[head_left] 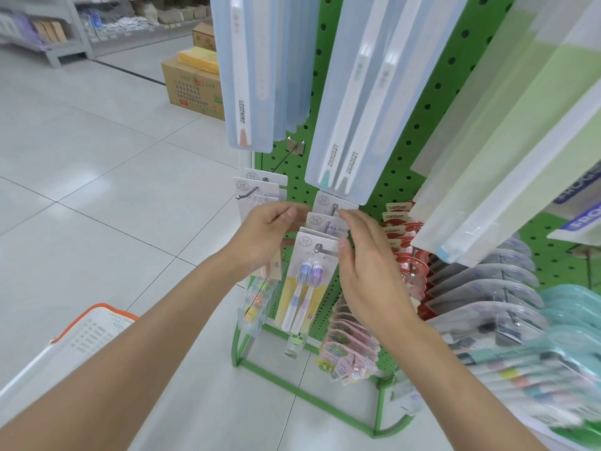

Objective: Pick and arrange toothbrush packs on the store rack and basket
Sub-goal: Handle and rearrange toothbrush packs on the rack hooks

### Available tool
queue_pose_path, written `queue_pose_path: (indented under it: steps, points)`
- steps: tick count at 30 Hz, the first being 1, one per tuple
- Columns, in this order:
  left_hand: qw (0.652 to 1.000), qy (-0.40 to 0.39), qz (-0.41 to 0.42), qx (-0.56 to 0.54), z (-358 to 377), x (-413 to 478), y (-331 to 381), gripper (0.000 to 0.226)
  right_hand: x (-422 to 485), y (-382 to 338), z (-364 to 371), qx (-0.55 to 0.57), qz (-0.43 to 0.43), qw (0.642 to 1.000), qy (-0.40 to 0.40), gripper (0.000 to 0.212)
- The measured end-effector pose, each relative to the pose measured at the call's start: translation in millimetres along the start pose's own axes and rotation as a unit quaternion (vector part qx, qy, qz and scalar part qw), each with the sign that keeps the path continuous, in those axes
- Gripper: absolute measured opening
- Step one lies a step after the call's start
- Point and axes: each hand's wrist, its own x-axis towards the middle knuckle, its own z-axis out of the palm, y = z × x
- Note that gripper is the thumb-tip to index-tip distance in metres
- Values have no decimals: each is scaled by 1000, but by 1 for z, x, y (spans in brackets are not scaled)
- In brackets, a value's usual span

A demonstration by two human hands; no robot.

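Head view: grips a pack (274, 267) in curled left hand (263, 237), just beside the left hook (247, 193) of green rack (390, 164). Touches hooked packs (325, 219) with right hand (367, 258), fingers loosely straight, thumb against front pack (305, 281), hung on middle hook (318, 247), two brushes inside. Catches basket (94, 330) lower left, well apart.

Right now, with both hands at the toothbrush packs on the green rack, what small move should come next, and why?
Probably the right hand should push the front twin-toothbrush pack back along its hook: it hangs near the hook's tip, and the thumb is at its card's edge.
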Motion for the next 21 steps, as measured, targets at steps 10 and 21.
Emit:
queue_pose_path:
  steps: [10, 21]
  points:
    - [992, 75, 85, 63, 5, 16, -8, 31, 3, -2, 2, -10, -11, 1000, 11, 39]
    - [978, 96, 144, 117, 16, 35, 3, 27, 10, 0, -1, -50, -28, 998, 1, 37]
